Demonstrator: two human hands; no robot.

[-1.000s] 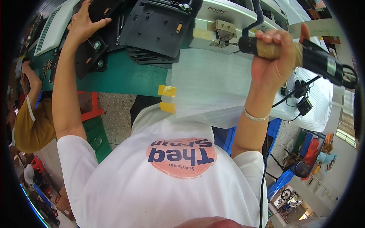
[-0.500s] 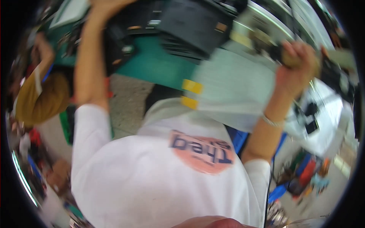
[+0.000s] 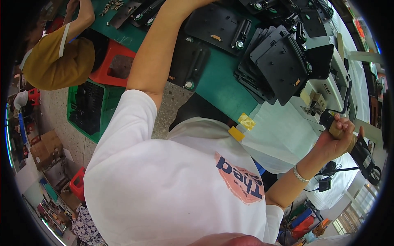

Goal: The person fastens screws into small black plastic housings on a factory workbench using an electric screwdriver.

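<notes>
My left arm reaches across the green table to the top edge, where my left hand (image 3: 189, 3) is largely cut off and its fingers are hidden. Beneath that hand and beside it lie flat black plates, one a wide black plate (image 3: 217, 30) with a cylindrical part along its side. Out to the right, my right hand (image 3: 334, 141) is closed around a tan piece with a black end (image 3: 328, 120). It is beside a white sewing-type machine (image 3: 324, 90). A leaning stack of black plates (image 3: 279, 65) stands between my hands.
A white sheet-like surface (image 3: 275, 131) with yellow tape (image 3: 246, 121) borders the green table (image 3: 221, 88). At left, a co-worker in a mustard top (image 3: 61, 61) is by a red stool (image 3: 113, 63). A green crate (image 3: 104, 110) with black parts stands on the floor.
The view has swung left and sharpened, so the scene sits further right and lower. My left arm now slants right over the plates. My right hand still grips the tan piece.
</notes>
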